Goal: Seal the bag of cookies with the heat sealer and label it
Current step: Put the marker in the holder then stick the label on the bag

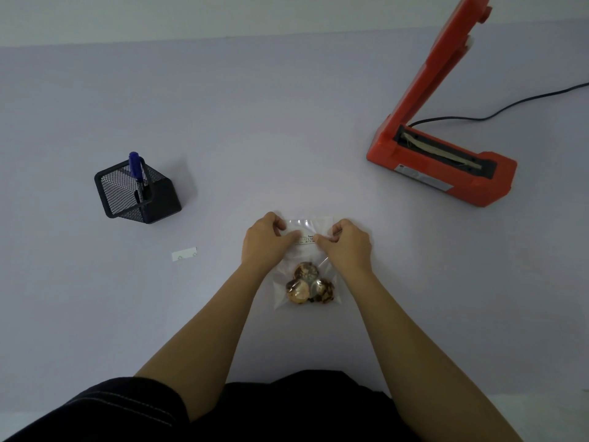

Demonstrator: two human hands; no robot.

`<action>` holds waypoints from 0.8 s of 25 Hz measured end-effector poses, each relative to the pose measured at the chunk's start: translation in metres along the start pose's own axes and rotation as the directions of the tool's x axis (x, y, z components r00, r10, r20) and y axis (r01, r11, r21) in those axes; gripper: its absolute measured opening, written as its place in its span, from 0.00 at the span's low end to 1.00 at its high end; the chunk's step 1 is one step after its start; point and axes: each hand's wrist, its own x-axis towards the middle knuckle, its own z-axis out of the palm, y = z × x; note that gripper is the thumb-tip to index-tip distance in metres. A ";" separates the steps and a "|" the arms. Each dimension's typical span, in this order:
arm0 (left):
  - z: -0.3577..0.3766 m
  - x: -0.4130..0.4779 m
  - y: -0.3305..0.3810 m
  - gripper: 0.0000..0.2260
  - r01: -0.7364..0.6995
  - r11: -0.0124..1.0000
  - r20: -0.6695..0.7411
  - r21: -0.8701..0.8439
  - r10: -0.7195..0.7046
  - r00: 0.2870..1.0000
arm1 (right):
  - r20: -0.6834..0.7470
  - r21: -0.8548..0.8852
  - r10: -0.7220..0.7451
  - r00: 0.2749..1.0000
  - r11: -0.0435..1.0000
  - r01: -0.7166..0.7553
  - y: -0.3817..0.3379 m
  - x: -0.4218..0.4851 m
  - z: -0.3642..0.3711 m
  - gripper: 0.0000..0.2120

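Observation:
A clear plastic bag with three cookies in its lower part lies flat on the table in front of me. A white label with small print sits across the bag's upper part. My left hand presses on the label's left end and my right hand on its right end, fingertips pinched against it. The orange heat sealer stands at the right with its arm raised.
A black mesh pen holder with a blue marker stands to the left. A small white backing strip lies on the table left of my hands. The sealer's black cord trails to the right edge.

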 end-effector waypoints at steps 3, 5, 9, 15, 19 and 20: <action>0.000 0.001 0.000 0.09 0.030 0.999 0.017 0.025 -0.031 0.999 | 0.004 -0.005 0.002 1.000 1.000 -0.002 0.000 -0.001 -0.001 0.12; -0.004 0.003 -0.002 0.08 0.050 0.998 0.039 -0.029 -0.049 0.998 | 0.004 -0.002 0.001 1.000 1.000 -0.001 0.000 -0.001 -0.001 0.12; -0.005 0.001 0.001 0.12 0.021 0.999 0.070 -0.046 -0.018 0.997 | 0.000 0.001 -0.001 1.000 1.000 0.001 0.000 0.000 -0.001 0.12; -0.009 0.003 -0.003 0.09 0.069 0.994 0.064 -0.088 -0.063 0.996 | 0.021 0.008 0.019 1.000 1.000 -0.019 0.001 -0.001 -0.002 0.13; -0.003 0.001 0.002 0.15 0.025 0.999 0.030 0.045 -0.026 0.999 | 0.028 -0.050 0.040 0.999 0.998 -0.038 -0.005 -0.001 0.001 0.17; -0.001 0.000 0.002 0.15 0.013 0.995 0.013 0.094 -0.014 1.000 | 0.025 -0.060 0.038 0.999 0.998 -0.037 -0.006 -0.001 0.003 0.19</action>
